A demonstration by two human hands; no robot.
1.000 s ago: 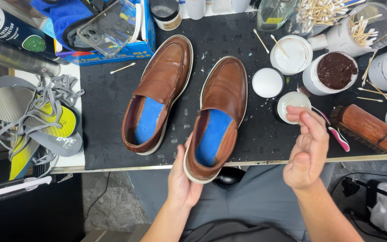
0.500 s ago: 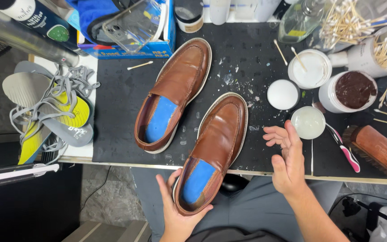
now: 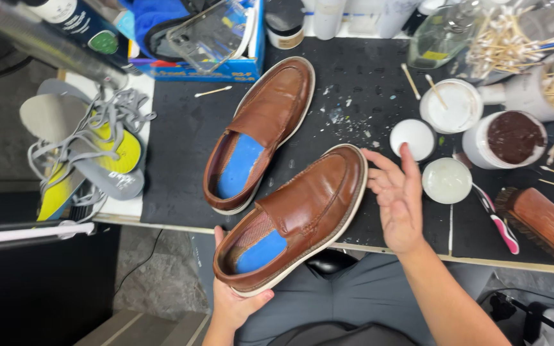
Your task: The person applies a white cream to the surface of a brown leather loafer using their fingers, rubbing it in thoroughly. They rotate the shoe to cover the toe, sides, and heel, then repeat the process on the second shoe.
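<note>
Left hand (image 3: 235, 306) cups the heel of the brown leather slip-on shoe with blue insole (image 3: 296, 214), fingers wrapped underneath — right hand (image 3: 397, 195) hovers by the toe, fingers spread. The toe overhangs the bench; a slip could knock the small open white jar of pale cream (image 3: 447, 181).

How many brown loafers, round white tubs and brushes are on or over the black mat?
Brown loafers: 2, one held by the left hand at the heel, one lying on the mat.
Round white tubs: 4.
Brushes: 2, wooden and toothbrush.
Total: 8
</note>
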